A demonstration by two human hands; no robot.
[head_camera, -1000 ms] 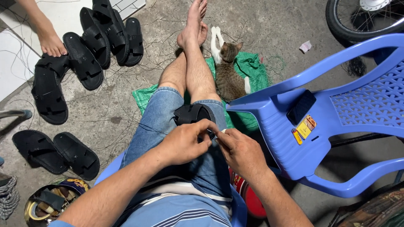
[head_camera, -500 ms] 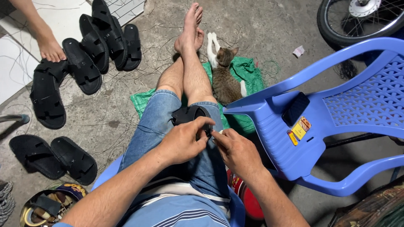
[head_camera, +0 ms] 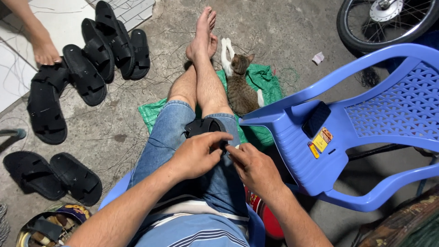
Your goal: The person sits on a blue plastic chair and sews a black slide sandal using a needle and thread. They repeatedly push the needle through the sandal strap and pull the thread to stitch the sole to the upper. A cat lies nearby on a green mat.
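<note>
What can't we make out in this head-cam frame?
- Black sandal piece on the lap: near end hidden under left hand and right hand.
- Whatever the fingertips pinch: too small.
- Bicycle wheel: cut off by the top edge.
- Tin: cropped at the bottom edge.

Rough grey concrete floor (head_camera: 283, 41), stained and strewn with thin dark threads. Blue plastic chair (head_camera: 361, 132) tipped on its side, taken as landmark; lattice back to the right, small dark phone-like slab (head_camera: 316, 119) resting on it. Left of chair, touching it: green cloth (head_camera: 263, 80) spread flat, cat (head_camera: 240, 87) lying on it. Above chair, at upper right: spoked wheel (head_camera: 388, 20). Between wheel and cloth: scrap of paper (head_camera: 318, 57). Far left of chair: black sandals (head_camera: 87, 64) in loose pairs, white tiled patch (head_camera: 11, 75) beyond them. Lower left corner: round tin (head_camera: 45, 226) of oddments. Even, flat lighting, soft shadows.
</note>
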